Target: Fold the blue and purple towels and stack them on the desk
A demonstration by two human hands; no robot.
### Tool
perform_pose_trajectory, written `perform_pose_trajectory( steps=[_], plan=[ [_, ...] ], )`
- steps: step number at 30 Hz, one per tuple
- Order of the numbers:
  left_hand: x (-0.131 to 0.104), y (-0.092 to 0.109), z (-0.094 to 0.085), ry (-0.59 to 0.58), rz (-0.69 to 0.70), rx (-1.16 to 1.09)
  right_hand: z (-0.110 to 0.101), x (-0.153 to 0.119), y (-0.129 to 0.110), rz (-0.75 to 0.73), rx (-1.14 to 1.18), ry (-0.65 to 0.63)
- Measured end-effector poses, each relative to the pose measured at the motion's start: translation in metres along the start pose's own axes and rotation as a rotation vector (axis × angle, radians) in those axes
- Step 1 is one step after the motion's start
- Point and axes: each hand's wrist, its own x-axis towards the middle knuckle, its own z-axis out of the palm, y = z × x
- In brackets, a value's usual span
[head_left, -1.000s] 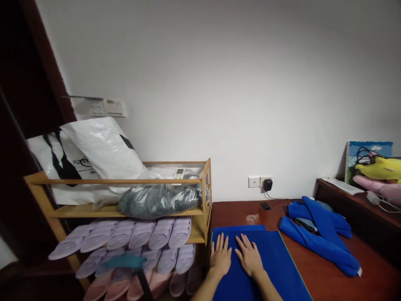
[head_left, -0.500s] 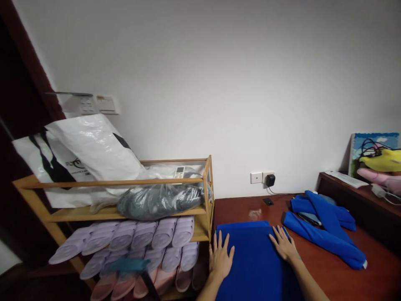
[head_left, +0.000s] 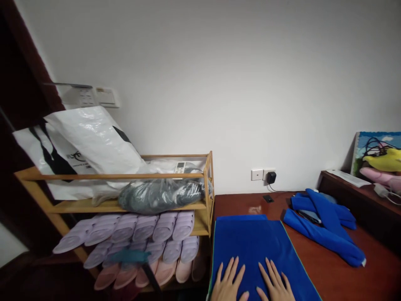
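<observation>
A blue cloth (head_left: pixel 250 238) with a thin green edge lies flat on the reddish-brown table (head_left: pixel 338 276); a strip of blue shows behind its far edge. My left hand (head_left: pixel 228 282) rests on the cloth's near left part, palm down with its fingers spread. Beside it, to the right, my right hand (head_left: pixel 275 282) lies on the same cloth, fingers also apart. Neither hand grips anything. More blue cloth (head_left: pixel 328 225) sits in a loose, crumpled heap at the right, with a greyish piece among it.
Left of the table stands a wooden rack (head_left: pixel 128 176) with a white bag (head_left: pixel 97 142), a plastic-wrapped dark bundle (head_left: pixel 159 196) and several slippers (head_left: pixel 164 225). A black plug (head_left: pixel 271 177) is in the wall. A raised ledge (head_left: pixel 347 192) at right holds a yellow item (head_left: pixel 384 161).
Both my hands have moved nearer to me and closer together over the cloth, baring its far part and side edges. The view has shifted slightly.
</observation>
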Motion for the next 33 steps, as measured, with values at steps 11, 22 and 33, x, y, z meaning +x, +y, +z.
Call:
perform_pose_trajectory(
  steps=[11,22,33],
  plan=[
    [0.044,0.011,-0.025,0.040,-0.338,-0.019,-0.042,0.059,-0.016,0.135,0.008,-0.022],
    [0.067,-0.029,-0.025,-0.039,-0.231,-0.021,-0.013,0.082,-0.027,0.214,-0.060,-0.061],
    [0.087,-0.051,-0.023,-0.037,-0.236,0.015,-0.012,0.112,-0.015,0.178,0.079,-0.171]
  ],
)
